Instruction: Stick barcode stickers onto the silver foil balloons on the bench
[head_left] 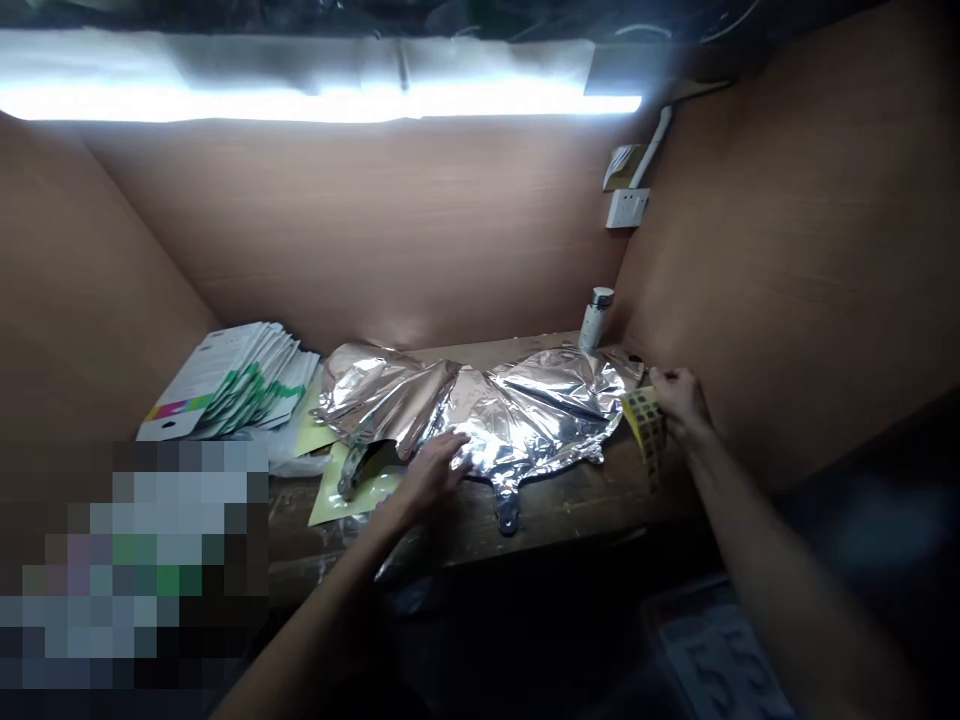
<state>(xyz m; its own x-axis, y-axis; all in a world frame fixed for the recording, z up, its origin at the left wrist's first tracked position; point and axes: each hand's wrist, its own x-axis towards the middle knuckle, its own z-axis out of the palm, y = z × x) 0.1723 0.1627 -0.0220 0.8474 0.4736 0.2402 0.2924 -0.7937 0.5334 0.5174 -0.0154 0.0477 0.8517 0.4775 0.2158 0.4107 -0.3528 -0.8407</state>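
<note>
A crumpled silver foil balloon (487,410) lies spread across the wooden workbench (570,500), with a foil tab (508,510) hanging at its near edge. My left hand (431,472) rests on the foil with its fingers apart, holding nothing. At the balloon's right end, my right hand (679,403) pinches the top of a yellow sheet with a grid of small dark squares (649,430). That sheet touches the foil's edge. Below the balloon's left side lie pale yellow-green paper sheets (349,497).
A stack of printed white cards with green edges (232,385) sits at the left. A metal-capped white bottle (596,318) stands behind the foil. Cardboard walls surround the bench, with a wall socket (627,208) at right and a bright light tube (315,100) above. A pale tray (712,650) sits below right.
</note>
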